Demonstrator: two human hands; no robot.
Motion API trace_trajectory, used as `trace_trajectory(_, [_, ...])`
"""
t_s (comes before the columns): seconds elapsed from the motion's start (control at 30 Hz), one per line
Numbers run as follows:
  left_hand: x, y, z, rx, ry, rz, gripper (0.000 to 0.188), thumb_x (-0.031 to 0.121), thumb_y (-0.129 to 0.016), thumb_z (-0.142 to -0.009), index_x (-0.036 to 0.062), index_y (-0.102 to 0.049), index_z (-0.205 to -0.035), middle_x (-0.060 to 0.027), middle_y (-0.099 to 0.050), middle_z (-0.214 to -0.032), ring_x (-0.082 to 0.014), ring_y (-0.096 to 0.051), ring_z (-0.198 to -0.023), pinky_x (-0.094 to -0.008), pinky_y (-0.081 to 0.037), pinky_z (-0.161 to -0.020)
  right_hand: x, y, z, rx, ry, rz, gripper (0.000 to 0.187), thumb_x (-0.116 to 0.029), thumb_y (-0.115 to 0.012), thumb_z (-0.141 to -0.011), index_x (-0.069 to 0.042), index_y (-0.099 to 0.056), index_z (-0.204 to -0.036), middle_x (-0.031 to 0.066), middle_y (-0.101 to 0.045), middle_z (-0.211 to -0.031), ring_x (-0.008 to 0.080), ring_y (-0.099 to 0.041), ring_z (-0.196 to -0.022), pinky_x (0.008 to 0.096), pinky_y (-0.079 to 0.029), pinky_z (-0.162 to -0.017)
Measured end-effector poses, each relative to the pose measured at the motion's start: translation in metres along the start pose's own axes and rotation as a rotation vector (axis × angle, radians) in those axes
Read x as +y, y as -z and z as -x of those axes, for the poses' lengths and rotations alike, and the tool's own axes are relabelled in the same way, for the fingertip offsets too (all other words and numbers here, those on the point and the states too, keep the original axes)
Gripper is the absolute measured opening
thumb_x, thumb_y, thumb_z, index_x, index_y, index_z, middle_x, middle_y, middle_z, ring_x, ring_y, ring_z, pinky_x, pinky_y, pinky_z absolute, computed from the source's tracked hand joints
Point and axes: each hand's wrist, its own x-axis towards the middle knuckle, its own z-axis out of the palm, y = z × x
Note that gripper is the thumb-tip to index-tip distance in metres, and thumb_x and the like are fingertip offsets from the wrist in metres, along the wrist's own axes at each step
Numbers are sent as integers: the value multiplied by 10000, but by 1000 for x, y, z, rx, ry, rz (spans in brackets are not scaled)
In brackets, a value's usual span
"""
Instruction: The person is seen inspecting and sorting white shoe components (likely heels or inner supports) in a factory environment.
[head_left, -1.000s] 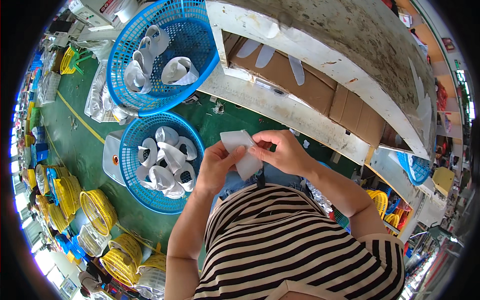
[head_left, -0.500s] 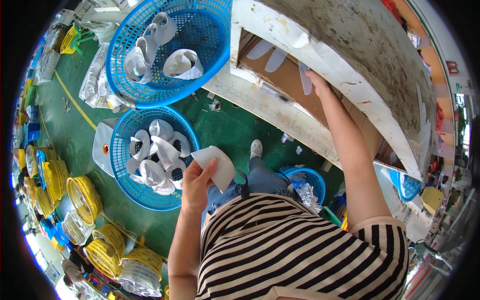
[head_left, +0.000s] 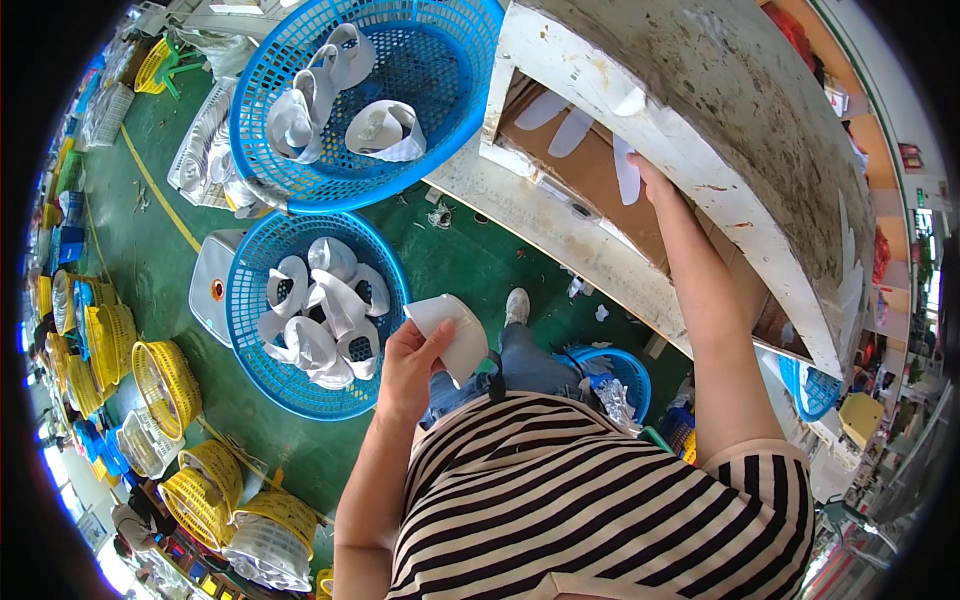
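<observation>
My left hand (head_left: 415, 365) is closed on a smooth white curved piece (head_left: 456, 338) like a shoe upper, with the thumb on its face. It is in front of my waist, beside the lower blue basket (head_left: 330, 408), which holds several looped white pieces (head_left: 312, 345) of similar look. My right arm reaches into an open compartment under the worn white bench (head_left: 640, 110). There my right hand (head_left: 652, 178) has its fingers at the edge of a white tongue-shaped piece (head_left: 627, 172) and seems to pinch it; the fingertips are partly hidden. Two similar strips (head_left: 570, 132) lie beside it on brown cardboard (head_left: 598, 160).
A higher blue basket (head_left: 440, 130) with a few looped white pieces stands at the bench's left end. A small blue basket (head_left: 632, 375) with silvery scraps is near my legs. Yellow baskets (head_left: 165, 385) stack at the far left. Scraps (head_left: 440, 215) litter the green floor.
The whole view has shifted slightly, so most things sit a little further right. Both hands keep nearly the same places and hold; the left piece has tilted slightly.
</observation>
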Motion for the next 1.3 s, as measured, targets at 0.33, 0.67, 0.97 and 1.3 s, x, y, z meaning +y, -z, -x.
trace_trajectory(0.33, [-5,2,-5,5,18,3,310,220,-642,-902,0,-599,-1116,-75,-667,-976,-144,-651,-818,-281,-530,-683,50,30,-42,-234,49,210,874,-146,-759,-723,-82,-280,-1451,80,-398,-1415,252,-367,-1280,353,-341,-1031])
trace_trajectory(0.67, [13,1,-4,-22,12,76,298,209,-630,-911,31,-577,-1143,-60,-652,-1025,-145,-644,-900,-298,-536,-771,-6,28,60,-539,-454,-537,402,-35,-602,-836,-113,-533,-1224,43,-584,-1121,175,-582,-954,341,-506,-769])
trace_trajectory(0.97, [13,1,-17,16,-229,-86,246,129,-644,-893,-13,-588,-1087,-69,-674,-922,-124,-641,-795,-265,-517,-701,-48,-4,233,-927,-533,-729,725,-51,-677,-793,-126,-330,-1426,113,-534,-1187,193,-595,-949,325,-527,-784])
trace_trajectory(1.3, [12,-6,-26,-194,-68,-58,338,293,-546,-962,21,-535,-1162,-62,-645,-1011,-138,-633,-882,-296,-524,-738,-61,-5,272,-966,-290,-559,882,-38,-768,-726,-70,-270,-1453,51,-393,-1385,186,-401,-1239,339,-365,-1022])
